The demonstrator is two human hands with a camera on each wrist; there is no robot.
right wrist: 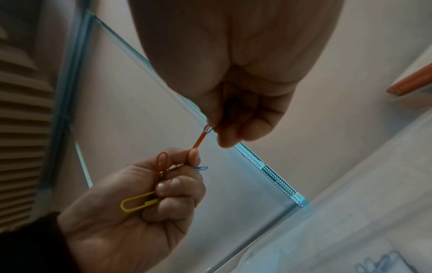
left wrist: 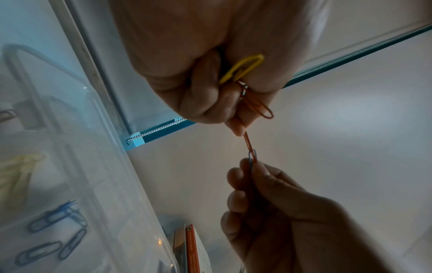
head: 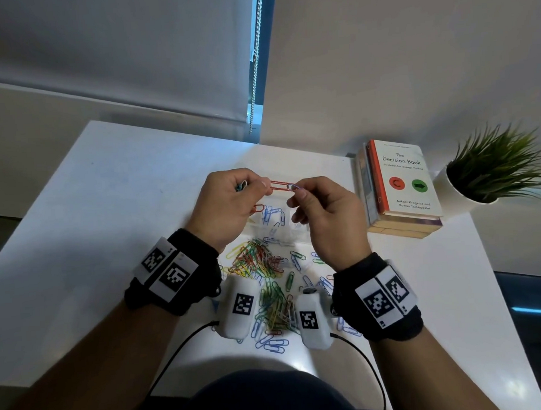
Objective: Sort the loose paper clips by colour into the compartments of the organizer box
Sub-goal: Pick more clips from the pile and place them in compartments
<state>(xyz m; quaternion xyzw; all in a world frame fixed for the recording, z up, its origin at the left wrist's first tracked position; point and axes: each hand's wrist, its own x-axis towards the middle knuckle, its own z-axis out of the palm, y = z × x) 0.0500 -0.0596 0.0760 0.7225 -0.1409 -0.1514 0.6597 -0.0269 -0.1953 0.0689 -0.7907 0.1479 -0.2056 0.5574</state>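
The clear box (head: 283,232) sits on the table (head: 113,213) under both hands, with the big pile of clips (head: 267,283) nearer the person. The left hand (head: 228,207) pinches a red clip (head: 280,186) hooked to a blue clip (head: 295,187) pinched by the right hand (head: 326,214). A hard tug might bend them or drop the spare clips tucked in the left hand.

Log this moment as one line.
left hand: pinches red clip | right hand: pinches linked blue clip | state: separating above organizer box

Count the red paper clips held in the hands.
2: one red clip stretched between left hand and right hand, another red clip below the left hand. More may be hidden.
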